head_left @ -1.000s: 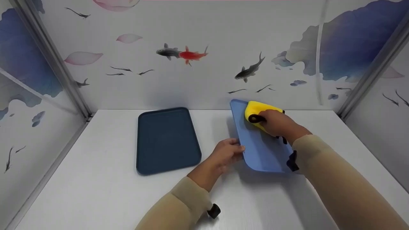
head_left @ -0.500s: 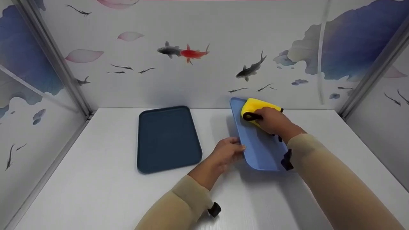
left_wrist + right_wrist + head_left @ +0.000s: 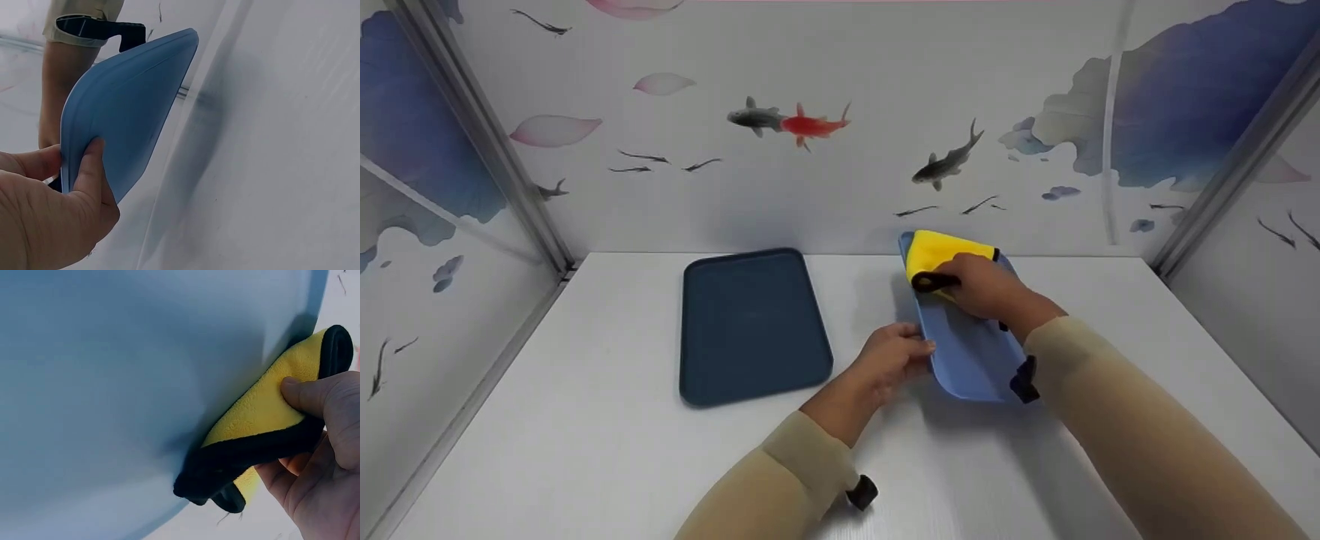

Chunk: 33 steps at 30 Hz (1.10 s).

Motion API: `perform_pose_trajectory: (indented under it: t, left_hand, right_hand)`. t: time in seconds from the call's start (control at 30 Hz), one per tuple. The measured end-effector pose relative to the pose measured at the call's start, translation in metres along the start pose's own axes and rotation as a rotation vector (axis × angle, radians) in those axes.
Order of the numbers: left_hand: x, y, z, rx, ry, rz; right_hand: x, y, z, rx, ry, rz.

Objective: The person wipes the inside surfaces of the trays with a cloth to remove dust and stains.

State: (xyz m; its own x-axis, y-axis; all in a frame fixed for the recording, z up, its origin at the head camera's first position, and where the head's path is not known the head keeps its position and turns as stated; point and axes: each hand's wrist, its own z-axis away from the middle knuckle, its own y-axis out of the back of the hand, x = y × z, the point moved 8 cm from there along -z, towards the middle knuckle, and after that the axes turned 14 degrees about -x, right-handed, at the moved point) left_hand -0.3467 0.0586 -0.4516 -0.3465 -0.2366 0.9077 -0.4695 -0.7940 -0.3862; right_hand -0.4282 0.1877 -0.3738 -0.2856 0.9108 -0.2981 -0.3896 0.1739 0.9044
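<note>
A light blue tray (image 3: 967, 352) is held tilted above the white table, its inner face toward the head camera. My left hand (image 3: 891, 356) pinches its left rim, thumb on one side and fingers on the other, as the left wrist view shows on the tray's underside (image 3: 132, 112). Folded in my right hand (image 3: 986, 287) is a yellow cloth (image 3: 941, 251) with black edging. The thumb lies on top of the cloth (image 3: 264, 402) and the fingers curl beneath it. The cloth meets the tray near its upper left corner.
A dark blue tray (image 3: 754, 330) lies flat on the white table (image 3: 607, 450), left of my hands. Behind the table rises a wall (image 3: 825, 195) printed with fish and petals. Side panels with metal posts (image 3: 1234, 150) bound the table left and right.
My right hand has moved the yellow cloth leftward across the light blue tray to its left rim. The left hand keeps its pinch, and the dark tray stays put.
</note>
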Motion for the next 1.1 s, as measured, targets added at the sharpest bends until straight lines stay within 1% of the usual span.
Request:
perform_pose_trajectory:
  t: [0.17, 0.27, 0.33, 0.6, 0.63, 0.8, 0.9, 1.03, 1.1]
  left_hand:
    - [-0.001, 0.002, -0.001, 0.006, 0.012, -0.002]
    - [-0.002, 0.002, -0.001, 0.014, 0.018, -0.007]
    - [-0.002, 0.003, -0.002, 0.017, 0.023, -0.01]
    - [-0.004, 0.005, 0.0, 0.049, 0.065, -0.007]
    - [-0.004, 0.005, 0.0, 0.052, 0.068, -0.007]
    - [-0.004, 0.006, 0.001, 0.046, 0.051, 0.003]
    - [-0.004, 0.005, 0.0, 0.035, 0.039, -0.002]
    - [-0.003, 0.005, 0.0, 0.04, 0.044, -0.012]
    - [-0.003, 0.005, 0.0, 0.042, 0.05, -0.019]
  right_hand:
    - [-0.004, -0.003, 0.002, -0.013, 0.028, -0.02]
    - [-0.005, -0.004, 0.005, -0.012, 0.05, -0.015]
    - [-0.005, -0.005, 0.007, -0.014, 0.049, -0.012]
    - [-0.007, -0.016, 0.016, -0.034, 0.101, -0.019]
    - [-0.007, -0.017, 0.018, -0.035, 0.098, -0.024]
    - [-0.012, -0.02, 0.029, -0.032, 0.126, -0.005]
    - [-0.015, -0.019, 0.038, -0.02, 0.164, 0.02]
    - [-0.017, -0.018, 0.048, -0.006, 0.211, 0.03]
    - [-0.017, -0.02, 0.052, -0.009, 0.218, 0.026]
